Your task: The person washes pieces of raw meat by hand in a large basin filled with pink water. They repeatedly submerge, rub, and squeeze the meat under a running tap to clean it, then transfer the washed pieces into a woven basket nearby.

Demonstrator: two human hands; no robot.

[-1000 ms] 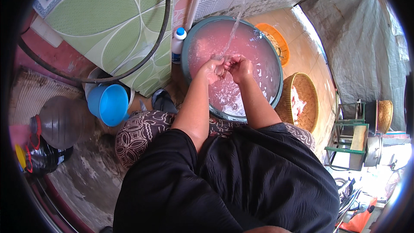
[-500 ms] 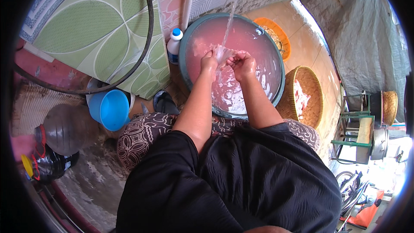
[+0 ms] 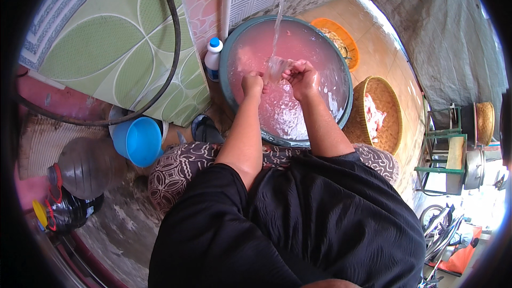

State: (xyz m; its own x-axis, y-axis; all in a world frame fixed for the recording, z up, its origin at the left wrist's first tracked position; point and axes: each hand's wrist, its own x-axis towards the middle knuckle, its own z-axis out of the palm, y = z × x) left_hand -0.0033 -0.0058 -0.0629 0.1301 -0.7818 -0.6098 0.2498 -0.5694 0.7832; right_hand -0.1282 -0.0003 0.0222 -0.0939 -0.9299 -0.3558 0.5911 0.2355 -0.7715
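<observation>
A wide grey-green tub [image 3: 228, 96] of cloudy pink water stands in front of me. Over it, a thin, pale, translucent piece [image 3: 276, 70] that looks like raw meat or skin sits under a falling stream of water [image 3: 277, 26]. My right hand [image 3: 305, 79] pinches its right side with curled fingers. My left hand [image 3: 253, 83] is closed at its lower left edge; the fingertips are partly hidden. To the right, a woven bamboo basket [image 3: 393, 114] tilts and holds several pale pink pieces [image 3: 374, 117].
An orange basin [image 3: 352, 48] lies behind the bamboo basket. A white bottle with a blue cap [image 3: 213, 58] stands by the tub's left side. Left are a blue bucket [image 3: 140, 141], a black hose [image 3: 176, 37] and large plastic jugs [image 3: 88, 165]. A green-framed rack [image 3: 442, 154] stands far right.
My left hand has moved slightly down and left, its fingers now curled more tightly. The pale piece looks more bunched toward my right hand. The view has shifted a little.
</observation>
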